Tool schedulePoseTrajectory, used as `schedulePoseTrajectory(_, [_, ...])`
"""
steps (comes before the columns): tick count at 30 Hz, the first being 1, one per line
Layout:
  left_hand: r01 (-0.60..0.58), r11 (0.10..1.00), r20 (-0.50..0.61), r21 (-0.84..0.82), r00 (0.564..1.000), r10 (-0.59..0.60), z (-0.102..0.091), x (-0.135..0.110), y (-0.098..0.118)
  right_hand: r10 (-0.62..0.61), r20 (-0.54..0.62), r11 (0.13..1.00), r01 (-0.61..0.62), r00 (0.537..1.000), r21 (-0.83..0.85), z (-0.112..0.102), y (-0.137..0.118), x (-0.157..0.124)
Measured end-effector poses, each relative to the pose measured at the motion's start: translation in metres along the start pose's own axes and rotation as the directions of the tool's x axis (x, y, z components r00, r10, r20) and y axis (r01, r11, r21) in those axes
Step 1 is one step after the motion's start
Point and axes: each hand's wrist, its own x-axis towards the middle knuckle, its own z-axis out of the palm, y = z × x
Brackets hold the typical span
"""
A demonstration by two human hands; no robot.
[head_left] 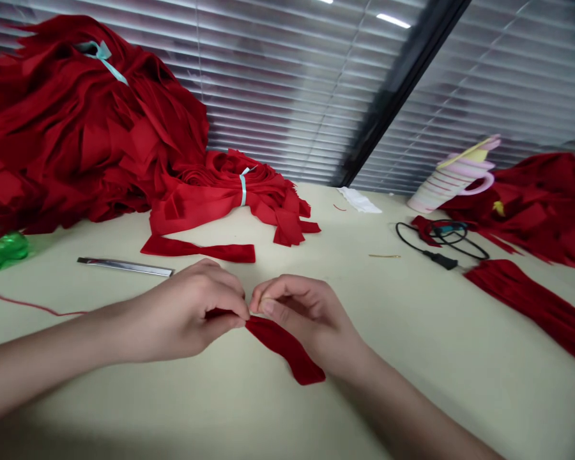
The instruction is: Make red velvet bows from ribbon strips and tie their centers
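Observation:
My left hand (186, 313) is closed in a pinch on one end of a small red fabric strip (285, 348) that lies on the pale table (364, 358). My right hand (304, 313) is also pinched shut, fingertips meeting the left hand's over the same strip. Something thin and pale shows between the right fingertips; I cannot make out what it is. A thin red thread (29, 305) trails off to the left from beneath my left forearm.
A big heap of red fabric (76, 121) and a tied bundle (230, 191) sit at the back left. A metal ruler (124, 266), green plastic (2, 251), black cable (436, 246), pink cup stack (453, 176) and more red fabric (541, 211) lie around.

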Motion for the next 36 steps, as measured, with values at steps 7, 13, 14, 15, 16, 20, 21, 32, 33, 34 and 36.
schedulePoseTrajectory(7, [0.098,0.967,-0.229,0.236,0.973,-0.042,0.011,0.000,-0.003,-0.469,0.117,0.673,0.440,0.875,-0.594,0.007,0.006,-0.009])
schedulePoseTrajectory(13, [0.126,0.949,-0.290,0.289,0.956,-0.038,0.012,0.001,-0.007,-0.511,0.205,0.555,0.502,0.835,-0.663,0.010,0.013,-0.013])
schedulePoseTrajectory(14, [0.122,0.949,-0.289,0.292,0.957,-0.034,0.012,0.001,-0.008,-0.484,0.234,0.579,0.509,0.843,-0.637,0.011,0.013,-0.013])
schedulePoseTrajectory(15, [0.120,0.949,-0.291,0.291,0.956,-0.032,0.012,0.001,-0.010,-0.457,0.262,0.607,0.514,0.850,-0.606,0.012,0.012,-0.014])
schedulePoseTrajectory(16, [0.121,0.950,-0.297,0.287,0.954,-0.032,0.012,0.001,-0.011,-0.435,0.283,0.640,0.514,0.855,-0.571,0.013,0.011,-0.014])
schedulePoseTrajectory(20, [0.120,0.956,-0.329,0.268,0.944,-0.027,0.012,0.002,-0.014,-0.359,0.235,0.760,0.429,0.903,-0.488,0.015,0.008,-0.014])
schedulePoseTrajectory(21, [0.116,0.955,-0.331,0.273,0.943,-0.019,0.011,0.002,-0.014,-0.320,0.185,0.792,0.369,0.929,-0.486,0.015,0.008,-0.013])
schedulePoseTrajectory(32, [-0.127,0.772,-0.338,0.622,0.846,0.412,0.020,-0.006,-0.005,0.186,-0.098,0.982,-0.188,0.978,-0.008,0.022,0.017,0.000])
schedulePoseTrajectory(33, [-0.146,0.741,-0.325,0.656,0.831,0.451,0.022,-0.008,-0.004,0.170,-0.095,0.985,-0.171,0.981,-0.004,0.023,0.017,-0.001])
schedulePoseTrajectory(34, [-0.159,0.714,-0.313,0.682,0.819,0.480,0.023,-0.009,-0.003,0.154,-0.103,0.988,-0.156,0.983,-0.007,0.023,0.017,-0.002])
schedulePoseTrajectory(36, [-0.161,0.685,-0.302,0.710,0.809,0.503,0.026,-0.012,-0.002,0.120,-0.122,0.992,-0.123,0.985,-0.021,0.023,0.016,-0.004])
